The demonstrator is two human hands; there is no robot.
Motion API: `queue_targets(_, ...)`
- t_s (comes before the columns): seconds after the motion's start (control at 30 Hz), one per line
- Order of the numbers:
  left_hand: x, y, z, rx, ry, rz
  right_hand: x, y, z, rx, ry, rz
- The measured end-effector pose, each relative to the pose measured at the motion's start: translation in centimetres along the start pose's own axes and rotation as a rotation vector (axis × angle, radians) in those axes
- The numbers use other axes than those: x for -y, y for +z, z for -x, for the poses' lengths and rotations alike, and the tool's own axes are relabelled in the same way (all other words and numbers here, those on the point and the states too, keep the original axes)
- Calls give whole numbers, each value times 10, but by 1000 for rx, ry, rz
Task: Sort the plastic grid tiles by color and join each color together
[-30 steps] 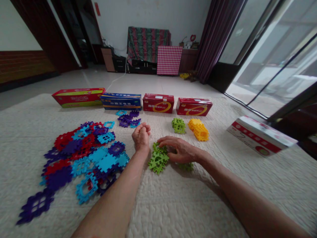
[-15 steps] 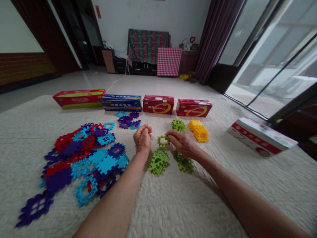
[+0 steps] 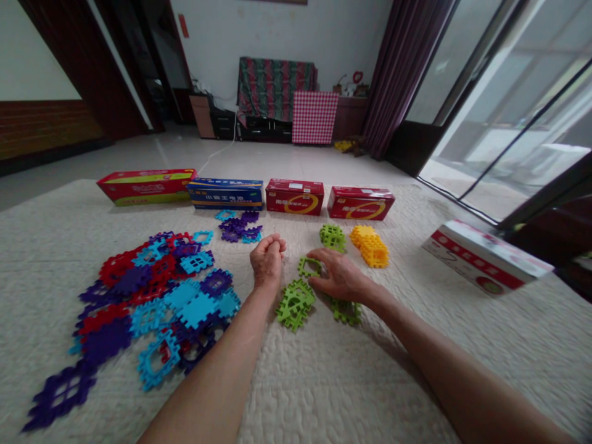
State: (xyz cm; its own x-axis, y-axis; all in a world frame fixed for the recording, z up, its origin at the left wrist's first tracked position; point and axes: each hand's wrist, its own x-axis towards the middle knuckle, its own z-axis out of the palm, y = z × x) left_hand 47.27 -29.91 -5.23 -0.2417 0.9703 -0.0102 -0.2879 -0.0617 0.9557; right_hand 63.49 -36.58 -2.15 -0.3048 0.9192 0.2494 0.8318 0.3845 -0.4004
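My left hand (image 3: 268,259) is curled into a loose fist above the quilted mat, with nothing showing in it. Just right of it lies a green square frame piece (image 3: 301,266) of interlocking plastic. Around that frame's right side is my right hand (image 3: 340,274), thumb and fingers apart. Below the fist lies a small heap of green interlocking pieces (image 3: 295,305). More green pieces (image 3: 346,312) are partly hidden under my right hand. Farther back are a green block (image 3: 332,237) and a yellow block (image 3: 371,248), both built from such pieces.
A wide pile of red, purple and blue pieces (image 3: 185,296) covers the left. Purple and blue pieces (image 3: 235,227) lie behind it. A red-green box (image 3: 148,187), a blue box (image 3: 226,194) and two red boxes (image 3: 295,197) form a row. A white-red box (image 3: 485,256) stands right.
My right hand's pinch on the green frame has opened, with thumb and fingers now apart. The frame now lies flatter and slightly to the right. My left hand has stayed closed.
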Motion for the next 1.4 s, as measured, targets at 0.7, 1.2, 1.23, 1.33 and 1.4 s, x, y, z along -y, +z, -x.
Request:
queue_targets(0.7,1,1,1,13,9,-3,-47,-13,1,-296,19,372)
queue_targets(1.2,-3,1,1,-22,-29,57,-27,-18,0,-302,-106,234)
queue_targets(1.23,-4,1,1,-33,-32,68,-22,-19,0,-272,-131,170)
queue_targets(1.33,-6,1,0,-73,-39,111,-9,-23,1,-110,-185,-23)
queue_targets(1.4,-7,0,-1,-96,-46,139,1,-26,2,12,-196,-115)
